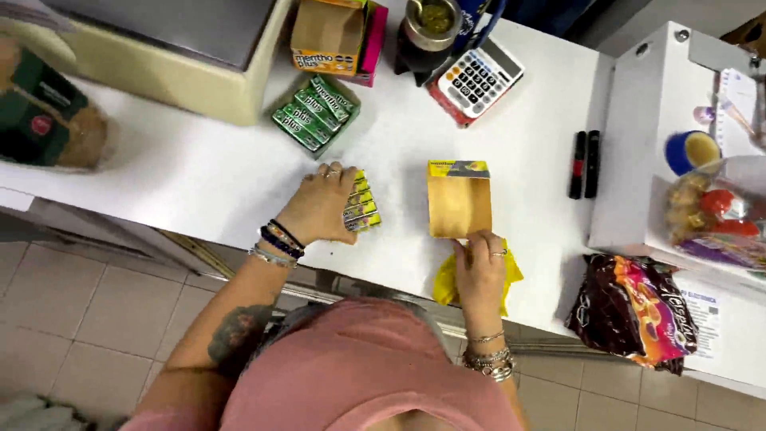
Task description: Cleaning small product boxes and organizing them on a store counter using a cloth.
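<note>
1. Left hand (323, 206), centre-left of frame: palm down, fingers curled over a row of yellow candy sticks (361, 201) lying on the white counter (199, 172). It clasps them from the left side; the sticks' right ends show beyond the fingers.
2. Right hand (481, 267), lower centre: fingers pinch the lower edge of a brown cardboard box (459, 199) with a yellow top strip, lying flat. A yellow wrapper (447, 281) lies partly under this hand at the counter edge.
3. Judgement: to do this step well, keep the sticks squared in one block under the left fingers and hold the box steady by its near edge, since loose sticks would fan out.
4. Packages, left to right: dark green bag (36, 112), far left; green candy sticks (315, 114) in an open tray, upper centre; orange-brown carton (327, 36) beside a pink one above it; red-and-white calculator (476, 80), upper centre-right; two dark markers (585, 164), right; glossy brown-and-pink snack bag (634, 307), lower right.
</note>
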